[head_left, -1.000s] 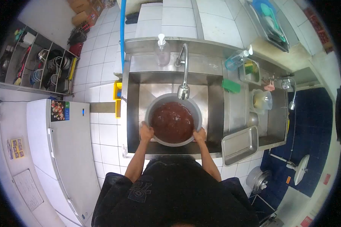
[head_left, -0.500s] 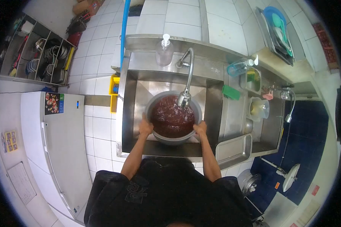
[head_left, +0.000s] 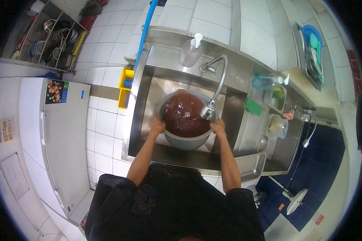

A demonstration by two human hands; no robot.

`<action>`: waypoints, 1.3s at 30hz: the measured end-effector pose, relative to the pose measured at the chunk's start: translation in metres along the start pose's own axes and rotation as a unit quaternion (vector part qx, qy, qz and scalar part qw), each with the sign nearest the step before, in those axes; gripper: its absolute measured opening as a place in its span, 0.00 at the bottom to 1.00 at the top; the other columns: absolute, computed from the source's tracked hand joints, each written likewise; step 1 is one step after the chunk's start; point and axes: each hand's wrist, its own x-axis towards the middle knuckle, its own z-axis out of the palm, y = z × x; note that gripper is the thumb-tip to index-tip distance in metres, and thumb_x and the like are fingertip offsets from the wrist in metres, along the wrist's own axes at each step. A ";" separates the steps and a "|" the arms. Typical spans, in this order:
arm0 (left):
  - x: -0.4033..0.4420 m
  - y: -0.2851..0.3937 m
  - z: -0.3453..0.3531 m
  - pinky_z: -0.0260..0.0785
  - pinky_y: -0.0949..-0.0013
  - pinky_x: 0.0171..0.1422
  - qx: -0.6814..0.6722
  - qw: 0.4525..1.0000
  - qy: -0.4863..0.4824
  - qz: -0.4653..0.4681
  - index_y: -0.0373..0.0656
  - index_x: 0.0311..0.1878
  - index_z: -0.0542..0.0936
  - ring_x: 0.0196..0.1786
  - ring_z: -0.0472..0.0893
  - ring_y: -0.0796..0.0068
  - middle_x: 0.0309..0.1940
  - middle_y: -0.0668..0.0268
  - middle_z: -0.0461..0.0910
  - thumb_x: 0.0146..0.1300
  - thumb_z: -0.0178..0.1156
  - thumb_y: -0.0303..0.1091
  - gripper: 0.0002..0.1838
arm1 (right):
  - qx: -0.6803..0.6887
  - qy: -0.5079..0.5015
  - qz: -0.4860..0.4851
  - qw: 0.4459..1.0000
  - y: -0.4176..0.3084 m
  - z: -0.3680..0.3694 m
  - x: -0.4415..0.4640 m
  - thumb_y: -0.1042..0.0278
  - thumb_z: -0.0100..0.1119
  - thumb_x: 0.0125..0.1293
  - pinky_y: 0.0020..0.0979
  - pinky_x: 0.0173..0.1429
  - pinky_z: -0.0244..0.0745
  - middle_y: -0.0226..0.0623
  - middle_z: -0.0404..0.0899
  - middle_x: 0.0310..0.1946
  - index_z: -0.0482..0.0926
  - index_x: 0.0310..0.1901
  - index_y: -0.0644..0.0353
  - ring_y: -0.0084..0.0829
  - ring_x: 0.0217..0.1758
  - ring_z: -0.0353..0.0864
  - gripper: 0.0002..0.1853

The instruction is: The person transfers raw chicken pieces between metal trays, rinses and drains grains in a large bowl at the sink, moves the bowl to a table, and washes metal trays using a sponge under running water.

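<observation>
- Sink unit of stainless steel filled the middle, its deep basin set into the metal surface and a second basin lying farther right.
- White refrigerator stood to the left, a food picture on its upper part.
- Open shelf rack at the upper left carried pans and other kitchenware.
- Grey round cooking pot was inside the deep basin, between both hands; whether it touched the basin floor could not be told. Glossy reddish-brown contents filled much of it.
- Rectangular metal tray lay near the front edge, right of the pot.
- Flexible-neck faucet arched over the basin, its spray head overlapping the pot's right part in this view.
- Clear pump bottle with a white top stood on the surface behind the basin; a bluish one stood farther right.
- Left hand, slightly blurred, gripped the pot's left side, its fingers curled against the wall.
- Right hand held the opposite side, fingers pinching the pot near its rim.
- Green scouring pad lay on the strip between the basins.
</observation>
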 end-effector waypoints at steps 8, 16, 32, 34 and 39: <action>0.028 -0.016 0.004 0.74 0.50 0.54 -0.024 0.999 0.013 0.045 0.29 0.68 0.57 0.48 0.81 0.41 0.44 0.36 0.79 0.49 0.61 0.31 0.42 | -0.012 -0.016 -0.032 0.999 -0.017 -0.001 0.026 0.69 0.62 0.49 0.35 0.30 0.82 0.51 0.84 0.27 0.79 0.36 0.77 0.40 0.23 0.85 0.17; 0.032 -0.028 0.015 0.77 0.57 0.39 0.013 0.999 0.028 0.042 0.33 0.72 0.53 0.39 0.83 0.49 0.45 0.40 0.80 0.54 0.61 0.30 0.43 | -0.004 -0.014 -0.026 1.000 -0.013 0.000 0.023 0.67 0.64 0.53 0.35 0.25 0.81 0.53 0.83 0.29 0.79 0.39 0.77 0.39 0.25 0.86 0.19; 0.017 -0.016 0.009 0.74 0.49 0.53 0.083 0.989 0.104 0.067 0.30 0.43 0.80 0.45 0.82 0.42 0.38 0.39 0.81 0.50 0.63 0.36 0.20 | 0.000 0.004 -0.037 0.999 -0.014 -0.001 0.017 0.69 0.63 0.53 0.35 0.21 0.78 0.51 0.82 0.24 0.80 0.33 0.80 0.40 0.20 0.84 0.16; 0.014 -0.015 0.008 0.74 0.50 0.53 0.054 0.989 0.109 0.085 0.29 0.43 0.79 0.46 0.82 0.41 0.38 0.38 0.81 0.50 0.63 0.35 0.20 | 0.021 0.011 -0.042 0.999 -0.018 -0.003 0.013 0.69 0.64 0.53 0.35 0.20 0.78 0.50 0.82 0.25 0.81 0.32 0.77 0.39 0.20 0.84 0.14; 0.033 -0.018 0.010 0.74 0.50 0.53 0.045 0.987 0.122 0.100 0.27 0.42 0.79 0.47 0.81 0.40 0.38 0.37 0.81 0.49 0.63 0.34 0.20 | 0.003 0.018 -0.035 0.999 -0.019 0.000 0.025 0.67 0.63 0.52 0.35 0.26 0.81 0.52 0.84 0.27 0.81 0.31 0.75 0.39 0.23 0.86 0.14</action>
